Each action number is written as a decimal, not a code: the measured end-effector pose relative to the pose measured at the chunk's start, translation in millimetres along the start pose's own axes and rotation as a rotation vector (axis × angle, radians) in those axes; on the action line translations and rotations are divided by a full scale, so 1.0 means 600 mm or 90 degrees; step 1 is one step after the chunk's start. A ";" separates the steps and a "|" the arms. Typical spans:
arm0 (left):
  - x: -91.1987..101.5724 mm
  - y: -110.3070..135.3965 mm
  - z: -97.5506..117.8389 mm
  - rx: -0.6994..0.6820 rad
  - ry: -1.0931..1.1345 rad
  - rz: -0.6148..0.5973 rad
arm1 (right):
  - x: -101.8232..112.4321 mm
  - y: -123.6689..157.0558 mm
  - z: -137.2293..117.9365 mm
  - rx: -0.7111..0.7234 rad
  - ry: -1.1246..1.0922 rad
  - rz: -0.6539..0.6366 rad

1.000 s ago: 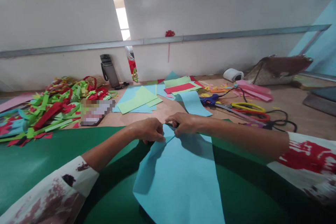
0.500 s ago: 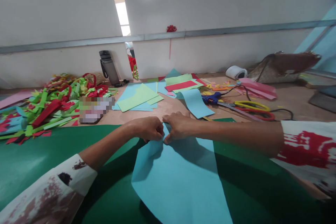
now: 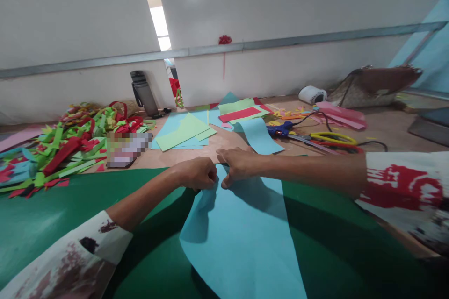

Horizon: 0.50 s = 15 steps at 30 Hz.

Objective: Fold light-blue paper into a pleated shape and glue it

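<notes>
A large sheet of light blue paper lies on the green surface before me, its left side curling upward. My left hand is closed on the sheet's upper left edge, the fingertips partly hidden behind the knuckles. Just to the right, my right hand rests on the sheet's top part with its fingers stretched and the thumb apart. A narrow gap separates the two hands. Beyond the right hand lies a curled strip of blue paper.
Colourful paper scraps heap at the left, beside a blurred phone-like object and a grey bottle. Green sheets lie ahead. To the right are a blue glue gun, yellow-handled scissors, a white roll and a bag.
The gap between my hands has widened slightly. The sheet's left side now curls up more smoothly. The view has shifted a little.
</notes>
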State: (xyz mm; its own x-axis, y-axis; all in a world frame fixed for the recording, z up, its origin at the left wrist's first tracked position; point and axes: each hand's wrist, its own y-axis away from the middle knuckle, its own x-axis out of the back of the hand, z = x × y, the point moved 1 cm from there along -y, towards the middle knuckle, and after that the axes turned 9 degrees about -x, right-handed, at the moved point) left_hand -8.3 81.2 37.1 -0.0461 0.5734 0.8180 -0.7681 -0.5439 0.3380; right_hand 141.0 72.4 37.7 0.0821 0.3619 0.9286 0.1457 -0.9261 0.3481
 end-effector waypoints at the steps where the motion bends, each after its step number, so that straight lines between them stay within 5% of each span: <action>1: 0.000 0.000 0.000 -0.003 0.001 0.001 | 0.002 0.000 0.003 -0.003 0.000 -0.001; 9: -0.002 0.002 -0.006 -0.018 0.001 0.008 | 0.018 0.012 0.032 -0.015 -0.008 0.015; 15: -0.001 0.005 0.000 0.007 -0.019 0.007 | 0.019 0.058 0.055 0.084 0.038 0.110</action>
State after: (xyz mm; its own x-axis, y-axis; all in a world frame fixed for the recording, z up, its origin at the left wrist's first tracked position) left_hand -10.7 79.4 37.6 -0.0360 0.5487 0.8352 -0.7601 -0.5576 0.3336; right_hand 179.6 47.7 56.3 0.0592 0.1889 0.9802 0.2626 -0.9503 0.1673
